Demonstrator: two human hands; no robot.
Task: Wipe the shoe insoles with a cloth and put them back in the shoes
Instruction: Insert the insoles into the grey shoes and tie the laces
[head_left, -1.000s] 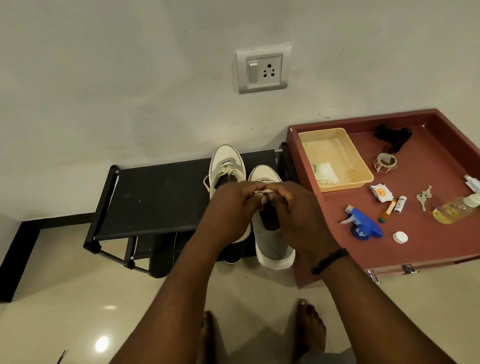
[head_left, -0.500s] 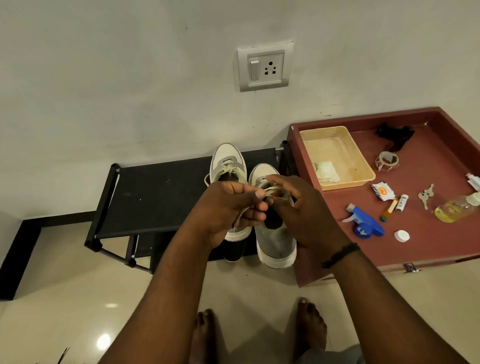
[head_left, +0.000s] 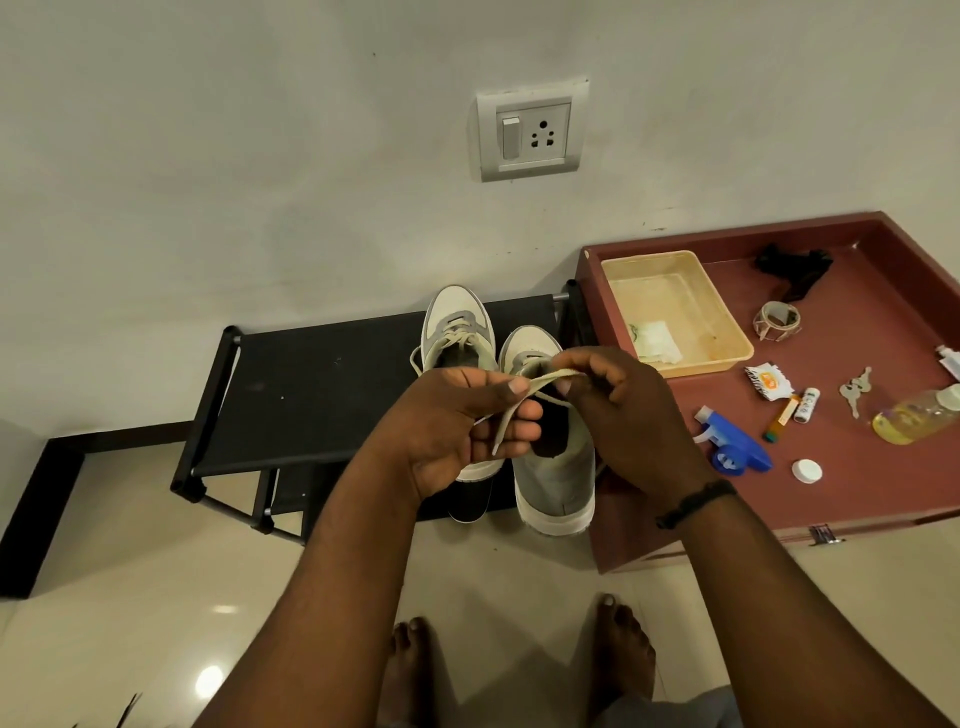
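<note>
While both hands pinch its lace (head_left: 524, 400), the right shoe (head_left: 553, 467) points wallward

Dim warm indoor light; glare spot on floor tile (head_left: 209, 680) at 7 o'clock; wide-angle bending at edges; focus mostly sharp.

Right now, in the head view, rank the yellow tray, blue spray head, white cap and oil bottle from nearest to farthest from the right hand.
1. Yellow tray: just beyond the right hand, at the cabinet top's back left.
2. Blue spray head: right of the wrist.
3. White cap: farther right, near the front edge.
4. Oil bottle: far right edge.

Tray and spray head are close to call.
</note>
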